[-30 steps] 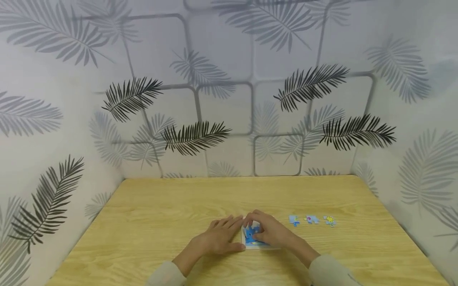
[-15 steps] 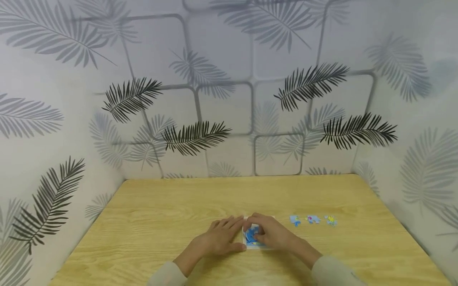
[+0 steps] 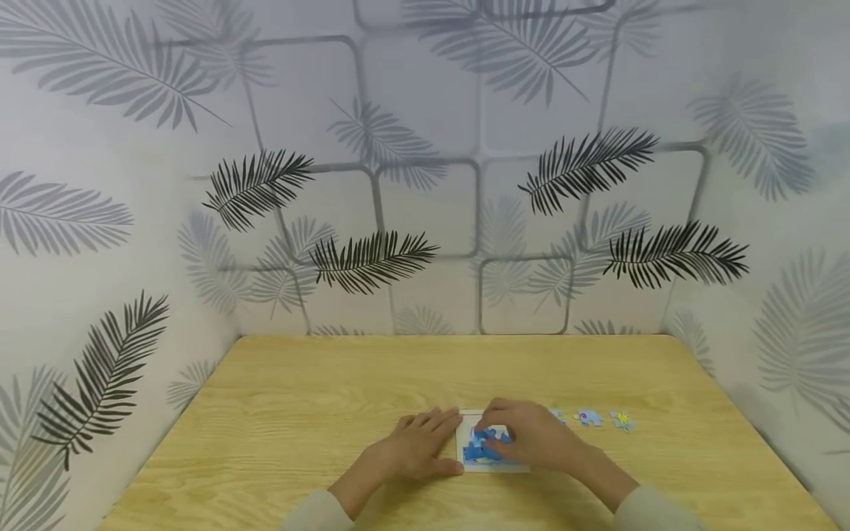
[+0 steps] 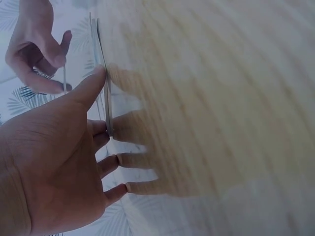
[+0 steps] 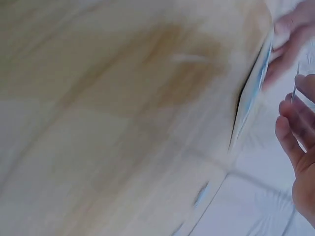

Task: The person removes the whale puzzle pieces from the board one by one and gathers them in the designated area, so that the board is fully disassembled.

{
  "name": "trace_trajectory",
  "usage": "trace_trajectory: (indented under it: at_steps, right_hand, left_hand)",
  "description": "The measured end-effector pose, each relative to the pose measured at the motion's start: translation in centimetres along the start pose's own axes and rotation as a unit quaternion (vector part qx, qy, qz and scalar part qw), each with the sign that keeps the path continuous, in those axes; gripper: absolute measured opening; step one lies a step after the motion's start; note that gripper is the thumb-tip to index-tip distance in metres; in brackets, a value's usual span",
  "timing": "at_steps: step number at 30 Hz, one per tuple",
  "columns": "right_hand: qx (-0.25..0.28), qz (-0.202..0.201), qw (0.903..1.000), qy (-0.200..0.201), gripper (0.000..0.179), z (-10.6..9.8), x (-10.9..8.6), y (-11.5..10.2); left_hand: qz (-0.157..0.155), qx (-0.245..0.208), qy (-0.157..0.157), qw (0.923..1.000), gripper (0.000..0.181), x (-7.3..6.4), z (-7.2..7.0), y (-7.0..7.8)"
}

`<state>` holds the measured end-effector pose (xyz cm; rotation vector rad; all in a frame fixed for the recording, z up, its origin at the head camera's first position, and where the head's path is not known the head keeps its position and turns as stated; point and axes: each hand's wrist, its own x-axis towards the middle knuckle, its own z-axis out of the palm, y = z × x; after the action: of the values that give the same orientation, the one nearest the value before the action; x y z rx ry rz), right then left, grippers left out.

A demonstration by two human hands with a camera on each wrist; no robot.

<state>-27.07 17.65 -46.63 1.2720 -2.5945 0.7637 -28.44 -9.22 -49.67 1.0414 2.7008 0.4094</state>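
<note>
On the left, my left hand (image 3: 420,446) lies with its fingers nearly straight and slightly spread on the wooden table (image 3: 299,413), gripping nothing; its thumb and forefinger touch the left edge of the white-rimmed puzzle board (image 3: 491,469), which lies flat between my two hands. Inside the rim, blue pieces (image 3: 481,453) cover the lower part, joined into what looks like part of a picture, while the upper left shows bare white backing, so I judge the filling-in partly done. How much is filled on the right I can't fairly say, as my own knuckles block it. Over that side is my right hand (image 3: 541,435), fingers bent, thumb and fingertips pinching one thin piece (image 4: 64,76), tilted up on edge above the board, not yet laid in. Farther right, on the table beyond the board, wait three loose pieces in a row: a pale-blue one (image 3: 556,415) half hidden behind my hand, one with a pink mark (image 3: 588,418), and one with a yellow sun (image 3: 623,420). By my count, four pieces remain to place, including the pinched one.
</note>
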Motion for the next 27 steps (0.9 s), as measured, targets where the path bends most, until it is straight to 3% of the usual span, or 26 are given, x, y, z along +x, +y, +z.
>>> trace_trajectory:
  at_steps: [4, 8, 13, 19, 27]
  right_hand:
    - [0.027, 0.043, 0.9983, 0.03, 0.023, -1.8, -2.8, 1.6]
    - [0.011, 0.045, 0.9975, 0.054, 0.024, -3.1, -5.6, 3.4]
    - [0.008, 0.054, 0.9976, 0.042, 0.021, -3.8, -7.9, 5.1]
    - [0.0, 0.046, 0.999, -0.002, 0.023, -3.8, -8.9, 5.8]
    - [-0.001, 0.066, 0.9975, -0.026, 0.022, -4.0, -9.1, 5.5]
  left_hand:
    - [-0.002, 0.015, 0.003, 0.9999, 0.086, 0.1, 0.3, 0.1]
    - [-0.008, 0.022, -0.001, 0.9997, 0.085, 0.2, 0.2, 0.1]
    - [-0.013, 0.022, -0.001, 0.9997, 0.083, 0.0, -0.3, 0.3]
    - [-0.008, 0.016, 0.0, 0.9998, 0.083, -0.2, -0.4, 0.5]
    - [-0.007, 0.011, -0.003, 0.9999, 0.084, 0.1, 0.1, 0.2]
